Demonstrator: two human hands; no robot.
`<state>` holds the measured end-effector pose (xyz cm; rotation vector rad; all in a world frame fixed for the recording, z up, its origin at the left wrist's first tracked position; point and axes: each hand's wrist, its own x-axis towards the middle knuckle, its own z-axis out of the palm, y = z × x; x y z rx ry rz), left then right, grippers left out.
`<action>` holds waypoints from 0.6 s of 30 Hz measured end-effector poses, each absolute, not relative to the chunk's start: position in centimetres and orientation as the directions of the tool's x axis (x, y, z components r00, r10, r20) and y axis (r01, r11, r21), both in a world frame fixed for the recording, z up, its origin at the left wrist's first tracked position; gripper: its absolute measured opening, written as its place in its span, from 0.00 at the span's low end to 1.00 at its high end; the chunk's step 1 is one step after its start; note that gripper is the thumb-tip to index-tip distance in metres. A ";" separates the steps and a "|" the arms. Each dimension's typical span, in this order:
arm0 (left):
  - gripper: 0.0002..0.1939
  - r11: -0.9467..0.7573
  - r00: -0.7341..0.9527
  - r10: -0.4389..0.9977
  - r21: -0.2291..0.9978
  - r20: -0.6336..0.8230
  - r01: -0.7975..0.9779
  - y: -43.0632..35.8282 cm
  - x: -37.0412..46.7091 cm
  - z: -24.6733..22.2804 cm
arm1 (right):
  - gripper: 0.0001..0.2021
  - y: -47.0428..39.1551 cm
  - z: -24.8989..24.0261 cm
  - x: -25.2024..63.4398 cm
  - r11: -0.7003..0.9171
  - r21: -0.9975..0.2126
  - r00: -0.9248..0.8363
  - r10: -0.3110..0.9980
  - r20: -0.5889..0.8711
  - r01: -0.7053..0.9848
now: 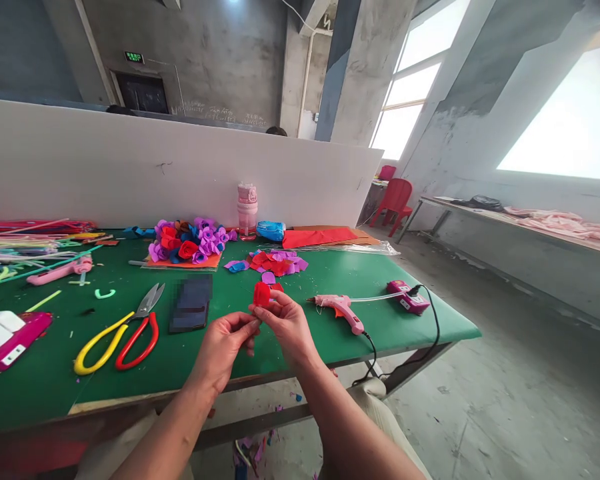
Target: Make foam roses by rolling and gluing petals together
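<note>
A small curled red paper piece (261,294) is pinched between the thumb and fingers of my right hand (285,323), above the table's front half. My left hand (227,343) is closed just left of it, thumb and forefinger pressed together below the red piece; whether they grip part of it is too small to tell. Behind my hands lies a loose pile of red and purple paper petals (275,262). A heap of purple, red and blue paper flowers (187,241) sits farther back left. The pink glue gun (343,310) lies to the right of my right hand.
Yellow-and-red scissors (143,323) and a dark phone (191,303) lie left on the green table (380,267). A pink bottle (247,210) stands by the white partition (180,167). A power strip (409,297) with a black cord is at right. Colourful sticks (20,250) lie far left.
</note>
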<state>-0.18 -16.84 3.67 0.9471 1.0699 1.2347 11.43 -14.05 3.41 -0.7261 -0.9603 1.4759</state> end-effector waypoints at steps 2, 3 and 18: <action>0.15 0.113 0.037 0.994 0.965 -0.107 -0.237 -16.9 -0.3 3.9 | 0.17 -14.0 3.6 11.5 0.018 -0.875 -0.115 0.990 0.085 -0.484; 0.16 0.113 0.051 0.993 0.969 -0.105 -0.220 -16.8 -0.6 4.1 | 0.17 -14.0 3.7 11.7 0.023 -0.874 -0.108 0.990 0.086 -0.486; 0.12 0.095 0.109 0.992 0.943 -0.064 -0.319 -15.7 -2.4 3.1 | 0.27 -15.4 3.8 12.0 -0.229 -0.856 -0.400 0.916 -0.029 -0.463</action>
